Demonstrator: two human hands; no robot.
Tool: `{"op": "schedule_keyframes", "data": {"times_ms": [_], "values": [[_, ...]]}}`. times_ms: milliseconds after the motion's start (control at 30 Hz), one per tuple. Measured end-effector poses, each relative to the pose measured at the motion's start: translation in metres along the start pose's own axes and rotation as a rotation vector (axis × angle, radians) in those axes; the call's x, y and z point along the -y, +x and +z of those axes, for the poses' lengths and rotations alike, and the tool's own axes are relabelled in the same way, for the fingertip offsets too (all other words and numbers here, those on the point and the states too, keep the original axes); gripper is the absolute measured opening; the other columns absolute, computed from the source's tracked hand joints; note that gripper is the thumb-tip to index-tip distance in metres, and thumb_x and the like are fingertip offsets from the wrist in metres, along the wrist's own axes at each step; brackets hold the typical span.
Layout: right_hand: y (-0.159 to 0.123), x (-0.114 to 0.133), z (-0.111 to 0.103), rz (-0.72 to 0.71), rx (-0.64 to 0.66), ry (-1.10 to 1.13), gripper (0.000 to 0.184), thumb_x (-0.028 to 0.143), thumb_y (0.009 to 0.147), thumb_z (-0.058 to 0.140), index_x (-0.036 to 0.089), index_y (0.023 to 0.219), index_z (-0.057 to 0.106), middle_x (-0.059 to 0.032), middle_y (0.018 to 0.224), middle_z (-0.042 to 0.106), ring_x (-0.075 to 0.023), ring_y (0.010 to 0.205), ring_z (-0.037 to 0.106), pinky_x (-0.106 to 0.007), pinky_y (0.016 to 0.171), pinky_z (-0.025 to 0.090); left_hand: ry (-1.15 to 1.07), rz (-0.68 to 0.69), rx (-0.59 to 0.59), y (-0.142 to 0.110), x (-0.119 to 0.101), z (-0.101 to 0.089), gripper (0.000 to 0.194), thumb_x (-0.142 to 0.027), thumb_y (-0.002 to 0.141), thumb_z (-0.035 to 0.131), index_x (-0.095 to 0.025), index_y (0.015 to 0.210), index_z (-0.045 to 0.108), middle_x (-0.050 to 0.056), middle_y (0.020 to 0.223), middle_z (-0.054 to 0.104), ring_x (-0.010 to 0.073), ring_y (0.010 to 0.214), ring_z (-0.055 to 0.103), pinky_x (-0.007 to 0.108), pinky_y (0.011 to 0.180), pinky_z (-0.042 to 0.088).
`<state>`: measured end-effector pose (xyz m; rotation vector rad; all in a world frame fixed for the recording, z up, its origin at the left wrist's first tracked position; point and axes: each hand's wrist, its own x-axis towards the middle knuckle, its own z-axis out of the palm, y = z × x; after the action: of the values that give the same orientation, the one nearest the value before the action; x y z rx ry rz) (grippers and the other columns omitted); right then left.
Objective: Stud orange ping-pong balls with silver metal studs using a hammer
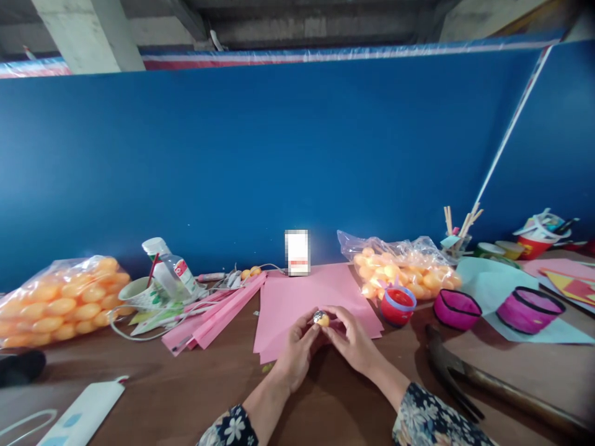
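A small, dark-topped ball (321, 320) is pinched between the left hand (299, 348) and the right hand (352, 342), likely for steadiness, over pink paper (307, 294); orange balls (62, 306) are bagged left and right, seemingly against rolling.

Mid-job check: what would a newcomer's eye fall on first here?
Probably the wide blue partition across the back, then two clear bags: the left bag of orange balls and the right bag of orange balls. Front and centre, the left hand and right hand hold a small yellow piece with a dark, speckled top, seen against pink sheets.
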<state>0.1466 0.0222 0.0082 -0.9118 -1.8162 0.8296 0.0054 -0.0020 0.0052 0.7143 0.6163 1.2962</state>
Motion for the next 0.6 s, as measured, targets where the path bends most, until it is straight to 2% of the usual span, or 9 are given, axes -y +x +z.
{"op": "schedule_keyframes", "data": {"times_ms": [300,433,600], "values": [[0.0003,-0.0018,0.0023,-0.072,0.007,-0.044,0.031,0.017,0.081,0.053,0.024,0.111,0.052,-0.0068,0.110,0.057,-0.0204,0.104,0.053,-0.039,0.091,0.044,-0.050,0.014,-0.050,0.0011,-0.0008,-0.0039,0.028,-0.023,0.077,0.060,-0.015,0.103,0.058,0.009,0.096,0.065,0.0186,0.086,0.061,0.035,0.081,0.045],[0.0006,0.0008,0.0028,-0.132,-0.027,-0.090,0.032,0.013,0.078,0.056,0.024,0.108,0.054,-0.0070,0.107,0.057,-0.0212,0.102,0.053,-0.040,0.090,0.044,-0.064,-0.014,-0.033,0.0011,-0.0024,-0.0041,0.032,-0.022,0.075,0.062,-0.016,0.106,0.057,0.008,0.095,0.065,0.0184,0.089,0.061,0.031,0.080,0.045],[0.0004,0.0051,0.0025,-0.126,-0.028,-0.081,0.032,0.013,0.077,0.055,0.024,0.107,0.054,-0.0074,0.107,0.056,-0.0205,0.101,0.053,-0.036,0.084,0.047,-0.092,-0.021,0.001,0.0012,-0.0023,-0.0055,0.036,-0.020,0.075,0.062,-0.017,0.110,0.056,0.008,0.099,0.064,0.0159,0.087,0.060,0.031,0.084,0.043]]}}
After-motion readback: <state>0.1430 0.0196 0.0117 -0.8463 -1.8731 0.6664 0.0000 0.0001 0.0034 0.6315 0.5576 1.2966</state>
